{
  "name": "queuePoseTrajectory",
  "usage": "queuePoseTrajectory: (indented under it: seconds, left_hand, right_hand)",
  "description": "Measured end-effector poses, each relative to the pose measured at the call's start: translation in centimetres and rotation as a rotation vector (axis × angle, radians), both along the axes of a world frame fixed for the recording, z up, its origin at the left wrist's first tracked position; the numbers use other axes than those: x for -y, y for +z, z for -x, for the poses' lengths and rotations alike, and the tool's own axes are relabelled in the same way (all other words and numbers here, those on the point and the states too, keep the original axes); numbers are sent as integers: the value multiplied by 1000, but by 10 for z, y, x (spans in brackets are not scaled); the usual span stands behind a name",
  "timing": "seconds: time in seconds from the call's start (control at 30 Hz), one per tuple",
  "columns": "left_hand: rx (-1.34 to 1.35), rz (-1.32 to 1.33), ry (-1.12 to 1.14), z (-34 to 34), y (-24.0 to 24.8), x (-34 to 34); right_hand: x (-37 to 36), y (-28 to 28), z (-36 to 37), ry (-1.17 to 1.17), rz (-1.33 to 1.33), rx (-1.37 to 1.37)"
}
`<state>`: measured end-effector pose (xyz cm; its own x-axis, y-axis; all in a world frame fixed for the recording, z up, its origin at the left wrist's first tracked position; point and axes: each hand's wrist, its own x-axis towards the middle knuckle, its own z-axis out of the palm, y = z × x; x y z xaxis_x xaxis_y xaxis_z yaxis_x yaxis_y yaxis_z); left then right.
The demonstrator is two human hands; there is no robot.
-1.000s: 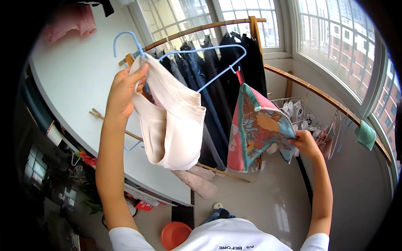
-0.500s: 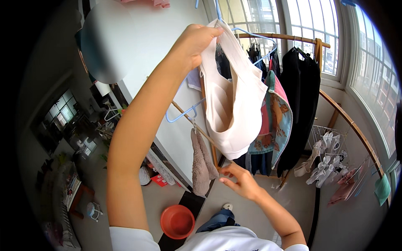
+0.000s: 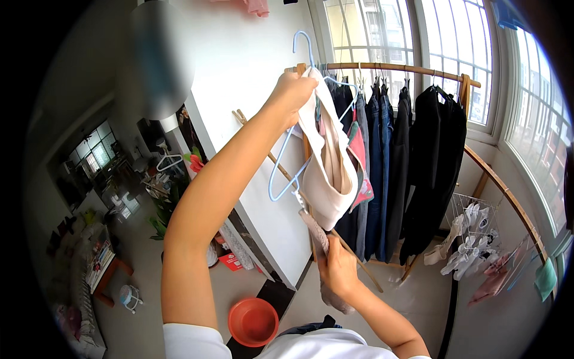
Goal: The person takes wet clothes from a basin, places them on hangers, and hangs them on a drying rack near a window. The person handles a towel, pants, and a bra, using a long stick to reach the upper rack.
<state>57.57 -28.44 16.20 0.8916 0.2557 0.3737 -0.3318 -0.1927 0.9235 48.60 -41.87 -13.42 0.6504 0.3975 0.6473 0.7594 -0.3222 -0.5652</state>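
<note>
My left hand is closed at the top of a light blue hanger, pinching a strap of the white bra that hangs on it. The hanger's hook sticks up above my fingers, apart from the rail. A fuzzy grey-brown towel dangles beside the hanger's lower bar, below a small pale clip. My right hand is closed around the towel's middle, just below the bra. Its fingertips are partly hidden, and the towel's lower end shows beneath the hand.
A wooden rail carries dark trousers and black garments by the windows. A thin bamboo pole slants behind my hands. Small white items hang on a wire rack at right. An orange-red basin stands on the floor.
My left hand has lowered the hanger, and its hook has come into view. The bra has turned to a narrower side. My right hand, open before, has closed on the towel.
</note>
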Motion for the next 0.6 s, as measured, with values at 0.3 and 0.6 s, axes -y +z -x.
queuePoseTrajectory:
  seconds: [0.3, 0.6]
  left_hand:
    - [-71, -112, -10, 59, -12, -78]
    - [-92, -196, 59, 119, -33, -156]
  right_hand:
    - [-1, 10, 26, 934, 628, -209]
    - [-51, 104, -37, 512, -446, -410]
